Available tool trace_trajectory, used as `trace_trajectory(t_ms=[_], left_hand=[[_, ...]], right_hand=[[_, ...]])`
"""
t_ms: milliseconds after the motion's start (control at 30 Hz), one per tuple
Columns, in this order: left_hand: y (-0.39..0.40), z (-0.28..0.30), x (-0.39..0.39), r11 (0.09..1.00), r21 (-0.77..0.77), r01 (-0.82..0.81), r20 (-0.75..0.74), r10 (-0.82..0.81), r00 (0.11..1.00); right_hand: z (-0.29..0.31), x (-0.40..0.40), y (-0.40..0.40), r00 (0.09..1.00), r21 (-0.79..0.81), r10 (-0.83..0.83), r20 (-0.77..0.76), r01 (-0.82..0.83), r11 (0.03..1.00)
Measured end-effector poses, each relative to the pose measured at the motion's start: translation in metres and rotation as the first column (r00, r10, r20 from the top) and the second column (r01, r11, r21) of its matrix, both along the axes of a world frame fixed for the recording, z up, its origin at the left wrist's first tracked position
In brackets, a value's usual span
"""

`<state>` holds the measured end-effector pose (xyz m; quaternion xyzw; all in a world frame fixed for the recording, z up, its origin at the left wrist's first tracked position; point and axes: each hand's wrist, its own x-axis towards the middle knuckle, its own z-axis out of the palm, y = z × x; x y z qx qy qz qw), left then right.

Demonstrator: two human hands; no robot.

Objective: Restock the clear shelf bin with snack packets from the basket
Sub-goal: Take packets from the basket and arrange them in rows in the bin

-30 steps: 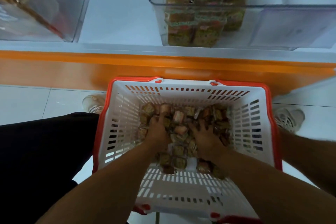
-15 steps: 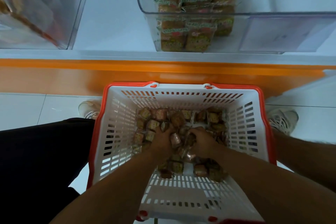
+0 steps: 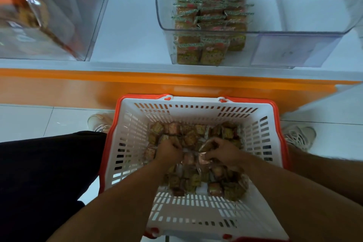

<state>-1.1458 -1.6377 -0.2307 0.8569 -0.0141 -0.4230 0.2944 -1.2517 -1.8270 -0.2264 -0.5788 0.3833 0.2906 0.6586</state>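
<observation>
**Mia:** What's on the far left?

**Sam:** Another clear bin [image 3: 49, 15] sits on the shelf [image 3: 127, 31]. It's blurry, so I can't tell what's in it. Below it is a dark trouser leg [image 3: 39, 179] and one pale shoe [image 3: 98, 123] on the floor.

**Mia:** And in the middle?

**Sam:** A white basket [image 3: 198, 216] with a red rim stands on the floor, right up by the orange front of the shelf. Lots of little snack packets [image 3: 188, 181] lie in the bottom.

**Mia:** What are the hands doing?

**Sam:** Both are down in the basket. The left hand [image 3: 169, 152] is curled shut on some packets. The right hand [image 3: 223, 152] is just beside it, and it is curled around packets too. They almost touch.

**Mia:** So which step is this?

**Sam:** I think it's the grabbing step. The packets are being bunched up into one handful.

**Mia:** Where do they go?

**Sam:** Up and a bit right, into the clear shelf bin [image 3: 294, 31]. It has neat stacks [image 3: 211, 25] on its left side. Its right side looks bare.

**Mia:** What comes next?

**Sam:** I guess a lift, with a tight squeeze so nothing slips out. The packets are small and slippery. Then over the bin's front wall and down by the stacks.
</observation>
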Motion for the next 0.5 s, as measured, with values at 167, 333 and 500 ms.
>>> trace_trajectory(t_ms=[167,333,500], left_hand=[[-0.011,0.047,0.01,0.943,-0.052,-0.33,-0.453,0.272,0.849],[-0.02,0.124,0.035,0.927,-0.291,-0.238,-0.579,0.028,0.815],[-0.026,0.217,0.043,0.874,-0.464,-0.142,-0.606,-0.197,0.77]], right_hand=[[0.076,0.035,-0.004,0.947,-0.185,0.269,0.175,-0.237,0.954],[0.183,0.056,0.0,0.759,-0.457,0.589,0.279,-0.434,0.776],[0.295,0.059,-0.006,0.603,-0.727,0.747,0.281,-0.374,0.576]])
